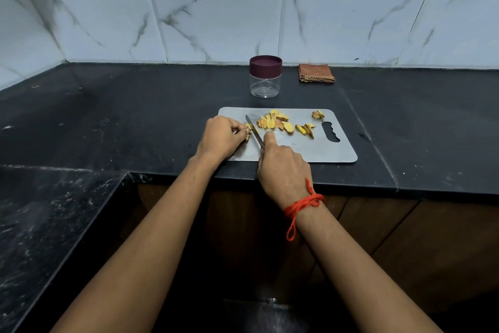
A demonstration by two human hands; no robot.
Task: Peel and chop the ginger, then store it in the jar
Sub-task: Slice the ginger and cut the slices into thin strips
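Head view: the cutting board (318,151), a thin grey sheet, lies at the front edge of the black countertop (135,116). At the board's left end the left hand (221,138) pinches a small ginger piece (248,132) between curled fingertips and holds it down on the board. The right hand (283,168) is wrapped round the handle of the knife (255,131), with the forefinger laid forward along the spine. The handle itself is hidden in the fist. The blade stands just right of the held piece, its tip pointing toward the board's far edge.

Cut ginger slices (275,123) lie heaped near the middle of the far edge, and a smaller cluster (306,129) lies beside the board's handle slot. One unpeeled-looking knob (318,114) sits by the far right corner. The jar (265,87), clear and apparently empty, stands just behind the far edge with its maroon lid (265,64) on. A folded cloth (316,73) lies near it against the wall.

The ginger looks firm and fibrous, light, and probably damp on its cut faces. A stub this small is likely to roll or slip, so it is best pinched at the end away from the blade, fingertips tucked back. The loose slices should gather easily by scooping with the fingers. The jar seems light enough to need steadying by its body while the lid is turned.
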